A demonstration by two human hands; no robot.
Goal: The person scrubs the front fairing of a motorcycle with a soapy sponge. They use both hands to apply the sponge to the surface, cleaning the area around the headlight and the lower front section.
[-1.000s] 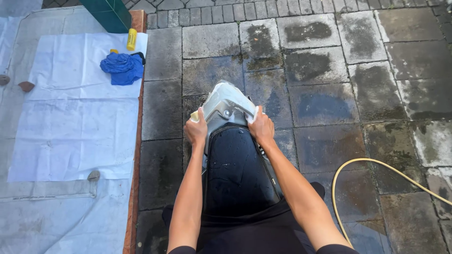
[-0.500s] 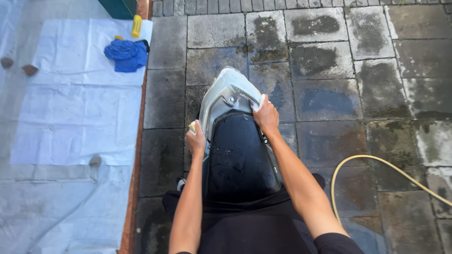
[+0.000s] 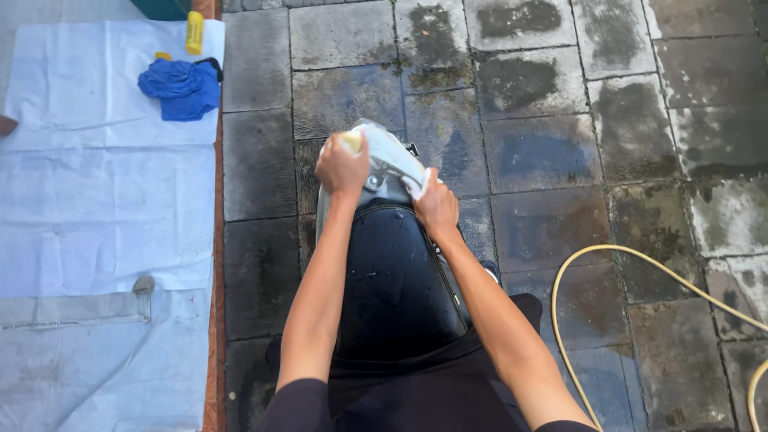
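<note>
Scrubbing a scooter's grey tail panel (image 3: pixel 392 164) at frame centre: left hand (image 3: pixel 342 166) closed on a yellow sponge (image 3: pixel 351 141), right hand (image 3: pixel 436 206) gripping a white cloth (image 3: pixel 414 186). Sponge likely soft, light, slippery when wet; best pinched across its sides. Wet black seat (image 3: pixel 396 276) below.

Both arms are bare from the wrists up to short dark sleeves (image 3: pixel 300 400), whose hems show just at the bottom edge, one on each side of the black scooter seat (image 3: pixel 396 280). The left hand (image 3: pixel 342 166) and right hand (image 3: pixel 436 206) wear no gloves, rings or watch. Below the seat's near end, dark clothing covers the person's lap.
</note>
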